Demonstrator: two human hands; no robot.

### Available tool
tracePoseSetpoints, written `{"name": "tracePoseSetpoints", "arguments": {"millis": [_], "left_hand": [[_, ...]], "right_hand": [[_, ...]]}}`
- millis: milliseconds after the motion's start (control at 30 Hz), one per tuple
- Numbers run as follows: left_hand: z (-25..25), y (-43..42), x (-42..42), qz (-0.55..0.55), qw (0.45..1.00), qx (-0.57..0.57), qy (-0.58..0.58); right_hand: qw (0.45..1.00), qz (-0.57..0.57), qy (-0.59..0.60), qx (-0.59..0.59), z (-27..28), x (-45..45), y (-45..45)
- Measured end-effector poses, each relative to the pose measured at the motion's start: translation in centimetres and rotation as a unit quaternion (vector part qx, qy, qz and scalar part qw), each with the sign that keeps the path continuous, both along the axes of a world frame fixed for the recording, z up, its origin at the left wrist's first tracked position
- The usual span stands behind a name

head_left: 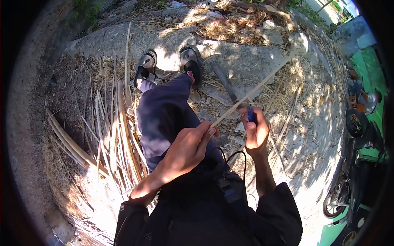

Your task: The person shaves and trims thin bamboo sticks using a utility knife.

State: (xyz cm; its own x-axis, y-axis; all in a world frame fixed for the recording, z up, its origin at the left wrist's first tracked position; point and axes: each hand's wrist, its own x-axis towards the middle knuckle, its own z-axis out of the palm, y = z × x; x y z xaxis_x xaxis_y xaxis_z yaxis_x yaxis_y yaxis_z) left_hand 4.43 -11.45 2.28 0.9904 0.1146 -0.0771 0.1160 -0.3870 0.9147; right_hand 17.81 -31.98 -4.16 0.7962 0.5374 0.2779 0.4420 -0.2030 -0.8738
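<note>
My left hand (186, 148) is closed around the near end of a long, thin bamboo strip (262, 84), which slants away to the upper right. In my right hand (257, 130) is a small blue-handled tool (251, 115), probably a knife. Its working end meets the strip a short way beyond my left hand, and my fingers hide most of its shape. On the ground just beyond the strip lies a machete-like blade (223, 78) with its narrower end toward my right hand.
Many split bamboo strips (120, 131) lie in a heap left of my legs, beside thicker bamboo pieces (69, 141). Both shoes (189, 59) rest by a concrete ledge (106, 41). Dry shavings (230, 28) cover the ledge's far side. Parked motorcycles (342, 192) and another person (369, 100) are at right.
</note>
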Motion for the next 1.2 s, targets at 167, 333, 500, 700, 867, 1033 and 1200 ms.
{"name": "tracePoseSetpoints", "arguments": {"millis": [167, 333, 500, 700, 867, 1033, 1200], "left_hand": [[-0.7, -0.8, 0.3, -0.023, 0.997, -0.075, -0.016], [-1.4, -1.0, 0.0, -0.019, 0.993, -0.113, -0.034], [-1.4, -0.8, -0.5, -0.035, 0.975, -0.214, 0.042], [-1.4, -0.8, -0.7, -0.038, 0.973, -0.216, 0.063], [-1.3, -0.9, -1.1, -0.051, 0.978, -0.19, 0.074], [-1.6, -1.1, -1.2, -0.047, 0.983, -0.16, 0.071], [-3.3, -1.1, -2.7, -0.052, 0.987, -0.131, 0.077]], "right_hand": [[0.983, 0.056, -0.152, -0.082, 0.0, -1.4, 0.3], [0.979, 0.061, -0.172, -0.089, -0.2, -1.9, 0.3], [0.97, 0.042, -0.231, -0.057, -0.8, -1.8, 0.3], [0.959, 0.013, -0.278, -0.063, -0.1, -1.8, 0.2], [0.973, 0.034, -0.217, -0.068, 0.1, -1.5, -0.4], [0.963, -0.052, -0.26, -0.042, -2.8, 0.7, -1.1], [0.946, -0.311, -0.059, -0.064, -2.3, 8.2, -4.8]]}}
